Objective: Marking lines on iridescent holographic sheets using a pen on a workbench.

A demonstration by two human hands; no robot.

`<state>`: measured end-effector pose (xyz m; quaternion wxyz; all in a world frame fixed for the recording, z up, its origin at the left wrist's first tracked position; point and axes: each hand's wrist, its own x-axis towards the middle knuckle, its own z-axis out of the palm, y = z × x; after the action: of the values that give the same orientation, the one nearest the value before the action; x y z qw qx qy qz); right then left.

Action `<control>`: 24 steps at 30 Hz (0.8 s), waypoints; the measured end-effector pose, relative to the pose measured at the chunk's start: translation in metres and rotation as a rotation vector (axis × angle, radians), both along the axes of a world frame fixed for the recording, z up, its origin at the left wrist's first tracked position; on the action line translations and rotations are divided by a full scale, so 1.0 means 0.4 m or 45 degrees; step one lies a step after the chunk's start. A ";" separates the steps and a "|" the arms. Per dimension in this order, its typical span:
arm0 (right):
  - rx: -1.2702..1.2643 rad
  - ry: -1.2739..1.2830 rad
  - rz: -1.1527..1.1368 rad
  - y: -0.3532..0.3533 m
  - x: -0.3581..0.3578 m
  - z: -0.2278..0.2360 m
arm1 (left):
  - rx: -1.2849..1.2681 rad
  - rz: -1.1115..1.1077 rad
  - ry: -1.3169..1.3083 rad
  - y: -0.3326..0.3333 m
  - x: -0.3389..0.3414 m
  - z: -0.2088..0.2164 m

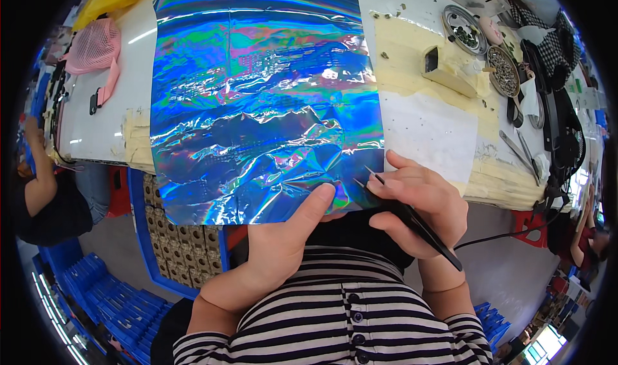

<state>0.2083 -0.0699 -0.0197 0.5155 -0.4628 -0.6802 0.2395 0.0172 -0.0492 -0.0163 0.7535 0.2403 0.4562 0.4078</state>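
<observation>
A large sheet of shiny blue iridescent foil [264, 82] lies over the table and hangs past its front edge, creased and wrinkled near me. My left hand [283, 239] grips its near edge, thumb pressed on top and the other fingers hidden underneath. Black tweezers [421, 230] are held in my right hand [428, 201]. Their two tips are slightly apart, close to the sheet's lower right corner; whether they touch the foil I cannot tell.
White paper [428, 130] lies right of the foil on the table [138, 62]. Farther right are a taped block [454, 72], a round dish of small dark pieces [465, 30], a dish of small grains [503, 69] and metal tweezers [518, 149]. A pink mesh fan [94, 46] lies left. Below stands a blue crate [143, 226] of metal blocks.
</observation>
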 end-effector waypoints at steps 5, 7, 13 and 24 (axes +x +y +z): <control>0.074 -0.156 0.010 0.007 -0.012 0.000 | -0.001 0.012 -0.045 -0.002 0.000 -0.007; 0.087 -0.165 0.023 0.008 -0.013 0.000 | 0.001 0.000 -0.051 -0.004 -0.003 -0.011; 0.086 -0.209 0.037 0.010 -0.013 0.002 | 0.044 0.011 -0.102 -0.011 -0.003 -0.016; 0.074 -0.257 -0.011 0.009 -0.017 -0.005 | 0.058 0.011 -0.102 -0.008 0.001 -0.014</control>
<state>0.2013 -0.0661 -0.0215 0.4586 -0.4724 -0.7334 0.1696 0.0177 -0.0525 -0.0220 0.7638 0.2389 0.4171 0.4307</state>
